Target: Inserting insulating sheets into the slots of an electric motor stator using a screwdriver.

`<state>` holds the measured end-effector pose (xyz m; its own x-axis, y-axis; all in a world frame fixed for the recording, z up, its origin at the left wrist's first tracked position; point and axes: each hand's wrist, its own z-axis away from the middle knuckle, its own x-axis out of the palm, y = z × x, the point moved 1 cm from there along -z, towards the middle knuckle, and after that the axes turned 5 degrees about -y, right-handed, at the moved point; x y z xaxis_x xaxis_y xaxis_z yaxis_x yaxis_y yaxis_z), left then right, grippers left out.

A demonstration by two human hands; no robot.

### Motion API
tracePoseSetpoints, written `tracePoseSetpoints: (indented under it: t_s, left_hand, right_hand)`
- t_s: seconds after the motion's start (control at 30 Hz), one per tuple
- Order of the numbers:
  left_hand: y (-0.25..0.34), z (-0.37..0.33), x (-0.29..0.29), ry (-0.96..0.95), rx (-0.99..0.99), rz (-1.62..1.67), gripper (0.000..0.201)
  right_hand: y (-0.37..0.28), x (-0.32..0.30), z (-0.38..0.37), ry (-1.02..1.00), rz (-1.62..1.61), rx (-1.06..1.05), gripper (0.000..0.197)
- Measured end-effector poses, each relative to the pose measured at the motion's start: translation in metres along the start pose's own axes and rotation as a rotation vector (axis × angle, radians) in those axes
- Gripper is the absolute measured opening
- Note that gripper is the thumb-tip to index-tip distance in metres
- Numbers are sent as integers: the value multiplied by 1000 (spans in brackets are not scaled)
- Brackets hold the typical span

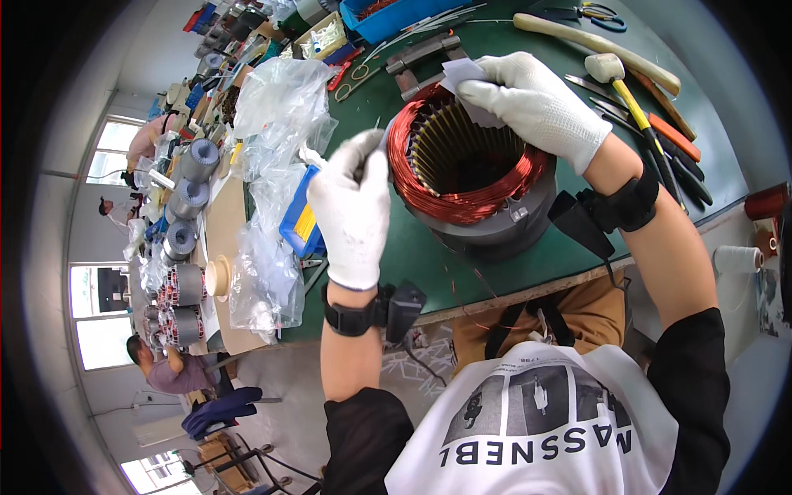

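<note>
A motor stator (503,235) stands upright on the green bench, a thick ring of red copper windings (474,206) around its top and slots lining its bore. My right hand (544,107), in a white knitted glove, grips several pale slips of insulating paper (460,74) over the far rim of the windings. At the left side of the ring, my gloved left hand (355,206) is closed, thumb and fingers pinched at a thin pale slip beside the coil. Most of that slip is hidden by the fingers and the windings.
To the right lie a yellow-handled mallet (631,107), a long wooden handle (594,45) and several tools. Clear plastic bags (280,107) and a blue box (301,219) lie left. Behind the stator sits a metal bracket (412,62). A person (177,371) works farther left.
</note>
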<state>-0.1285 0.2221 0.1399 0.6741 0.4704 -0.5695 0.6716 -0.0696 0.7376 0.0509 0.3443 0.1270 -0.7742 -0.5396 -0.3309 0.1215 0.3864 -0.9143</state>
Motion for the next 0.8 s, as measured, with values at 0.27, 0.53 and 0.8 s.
tracePoseSetpoints:
  t_s: [0.27,0.53,0.8]
  left_hand:
    - [6,-3,-4,-36,-51,-135,19]
    - [10,-24,-10,-240,11,-102,20]
    - [16,-24,-11,-276,71,-276,27]
  right_hand:
    - [-2,0,1,-32,-22,52,28]
    - [3,-1,-1,-37,-60,32,28]
    - [-2,-3,-4,-24,-25,46,25]
